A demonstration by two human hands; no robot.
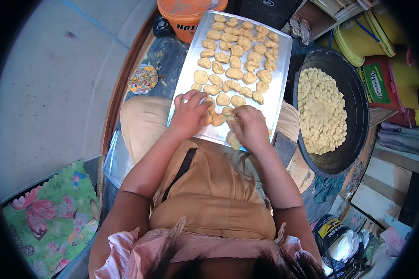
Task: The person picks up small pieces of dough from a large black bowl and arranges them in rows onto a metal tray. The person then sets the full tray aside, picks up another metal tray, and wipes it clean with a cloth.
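Observation:
A silver metal tray [280, 76] lies across my lap, covered with rows of small, rounded, pale tan dough pieces [233, 73]. Over its near left part is my left hand [189, 114], a ring on one finger, its fingers curled over a dough piece [209, 103]. My right hand [251, 128] bends over the near middle of the tray, fingertips closed at another dough piece [227, 111]. A larger flattened piece of dough [233, 140] shows beneath the right palm, at the tray's near edge. Between the hands lie a few orange-tinted pieces [218, 119].
On the right stands a black basin [357, 135] with a big heap of dough pieces [322, 109]. An orange bucket [184, 21] is beyond the tray. Yellow containers [358, 39] stand at the far right, a dark tub [330, 232] at the near right. Green butterfly-print cloth [56, 218] lies left.

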